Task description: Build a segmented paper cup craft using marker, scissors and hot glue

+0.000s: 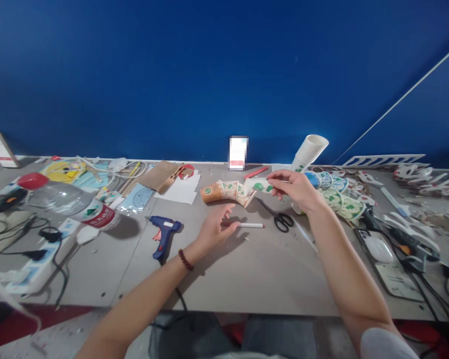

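My right hand (pixel 290 188) pinches the end of a white paper cup piece with green leaves (pixel 261 186). That piece touches the open end of a row of orange-patterned paper cups (pixel 224 191) lying on the table. My left hand (pixel 216 228) is just below the orange cups with its fingers apart and bent, holding nothing. Beside its fingertips lies a white pen (pixel 251 225). Black-handled scissors (pixel 282 221) rest below my right hand, their blades pointing to the upper left. A blue glue gun (pixel 166 232) lies left of my left hand.
A plastic bottle (pixel 73 202) and a power strip (pixel 47 259) are at the left. Paper and a brown bag (pixel 160 175) lie behind. Stacked white cups (pixel 310 150) lean at the back right, near green-patterned cups (pixel 344 203). A phone (pixel 391 264) lies at the right.
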Tool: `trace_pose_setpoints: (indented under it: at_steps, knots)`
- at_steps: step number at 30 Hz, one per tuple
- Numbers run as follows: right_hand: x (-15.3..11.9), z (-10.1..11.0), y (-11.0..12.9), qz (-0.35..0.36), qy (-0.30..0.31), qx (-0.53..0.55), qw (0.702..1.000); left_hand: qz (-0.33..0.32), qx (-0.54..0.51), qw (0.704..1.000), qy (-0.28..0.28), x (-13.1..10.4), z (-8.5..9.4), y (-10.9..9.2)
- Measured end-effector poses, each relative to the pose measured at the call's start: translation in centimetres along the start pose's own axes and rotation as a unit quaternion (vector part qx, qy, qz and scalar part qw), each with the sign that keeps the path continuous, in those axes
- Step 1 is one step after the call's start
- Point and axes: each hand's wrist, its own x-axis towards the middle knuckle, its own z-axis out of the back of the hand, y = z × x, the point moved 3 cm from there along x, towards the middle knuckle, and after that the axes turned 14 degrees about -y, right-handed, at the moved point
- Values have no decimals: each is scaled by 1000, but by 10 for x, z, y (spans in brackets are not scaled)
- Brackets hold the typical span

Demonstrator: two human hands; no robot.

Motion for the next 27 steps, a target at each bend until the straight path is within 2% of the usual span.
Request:
trace_pose_setpoints:
  at_steps: [3,6,8,11,14,17,21,24,27]
  knots:
    - [-14,-18,8,-35,72,29,996,33,-105,993,-45,2,3,0]
    - [-25,-31,10,-53,144,31,988,38,-175,982,-62,5,5,1]
    - [-30,-38,8,-60,190,29,980,47,-217,973,-58,5,5,3]
    - [-35,-45,4,-72,253,22,965,97,-288,952,-34,5,2,3]
    - [-35,-46,1,-63,280,-3,958,157,-326,932,-28,5,1,2]
    - [-31,-38,1,-23,244,-66,967,182,-332,924,-50,6,2,3]
    - [-27,-12,-4,48,92,-176,979,195,-353,913,-59,8,3,8]
    - [-34,8,-23,97,4,-279,955,198,-362,910,-51,9,3,11]
    - [-49,23,-56,86,-26,-365,927,182,-373,908,-53,10,4,11]
